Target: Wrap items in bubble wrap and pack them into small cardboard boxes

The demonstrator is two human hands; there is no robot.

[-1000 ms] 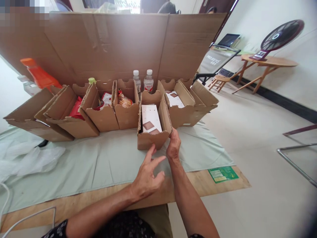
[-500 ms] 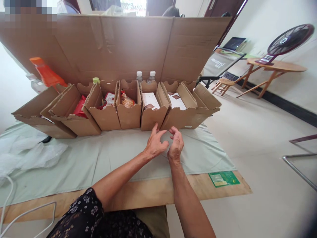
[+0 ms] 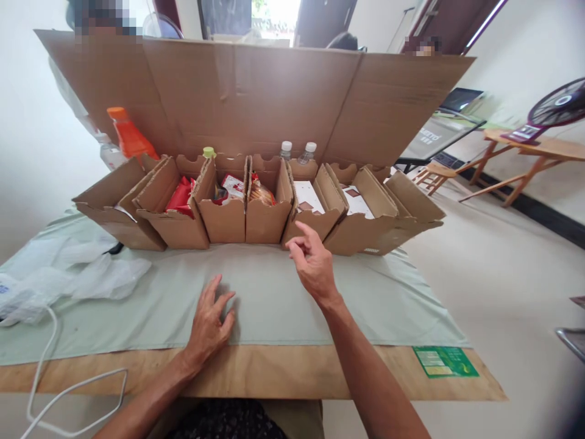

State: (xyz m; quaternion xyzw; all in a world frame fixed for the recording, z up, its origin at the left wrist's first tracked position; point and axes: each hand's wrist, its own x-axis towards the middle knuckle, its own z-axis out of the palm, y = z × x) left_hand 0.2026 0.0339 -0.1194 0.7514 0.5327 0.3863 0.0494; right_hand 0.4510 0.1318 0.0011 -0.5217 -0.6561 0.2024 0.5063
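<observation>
My left hand rests low over the pale green cloth, its fingers apart and nothing in them. Farther right, my right hand is raised in front of the boxes, index finger extended and holding nothing. It is nearest to an open cardboard box with a white packet inside. Along the row, other boxes contain a red packet, a red and white packet, a bag of brown stick-shaped food and another white packet.
A tall cardboard sheet stands behind the boxes. Behind the row are an orange bottle and two white-capped bottles. Clear plastic bags and a white cable lie at left. A fan stands on a wooden table at right.
My hands, close together before, have separated: the left moved left and toward me, while the right stays near the boxes with its index finger extended. The view has shifted left.
</observation>
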